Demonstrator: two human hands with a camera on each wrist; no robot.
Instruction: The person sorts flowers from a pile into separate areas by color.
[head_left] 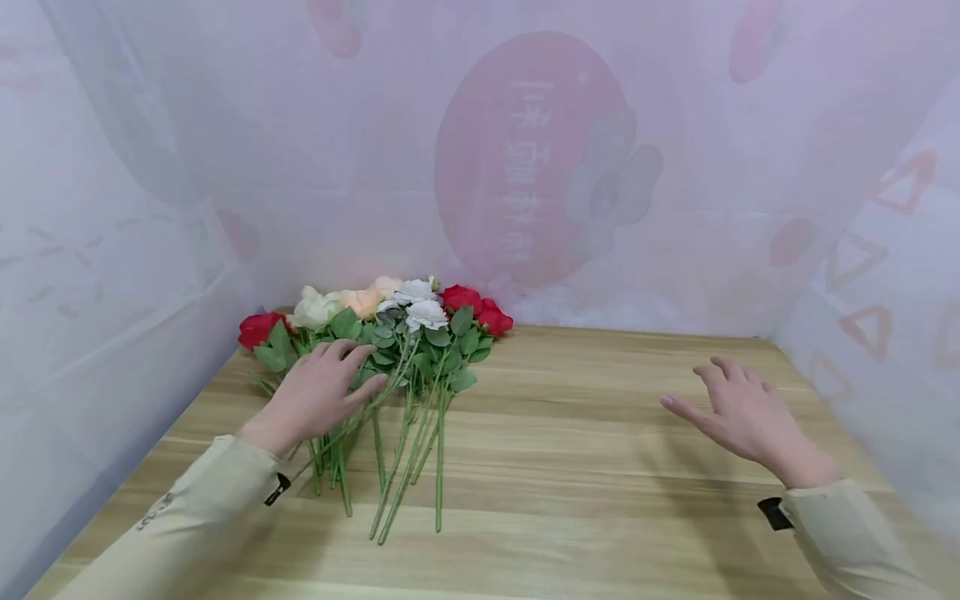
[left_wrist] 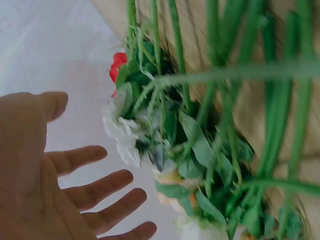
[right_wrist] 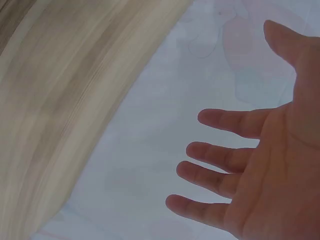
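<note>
A pile of long-stemmed flowers lies on the left half of the table, blooms toward the back and green stems (head_left: 405, 467) toward the front. Among the blooms are red roses (head_left: 461, 297), white flowers (head_left: 426, 315), peach flowers (head_left: 362, 302) and a cream flower (head_left: 315, 308). Over the pile's left part, my left hand (head_left: 318, 396) hovers with fingers spread, hiding some leaves and stems. In the left wrist view its palm (left_wrist: 45, 185) holds nothing. My right hand (head_left: 742, 417) is raised above the table's right side, fingers apart and relaxed, its palm (right_wrist: 275, 175) bare.
The wood-grain table (head_left: 570, 467) ends at a pale printed backdrop (head_left: 360, 167) behind the flowers. White printed sheets (head_left: 90, 275) rise along both sides. A separate red rose (head_left: 261, 328) sits at the pile's far left, near the table's left edge.
</note>
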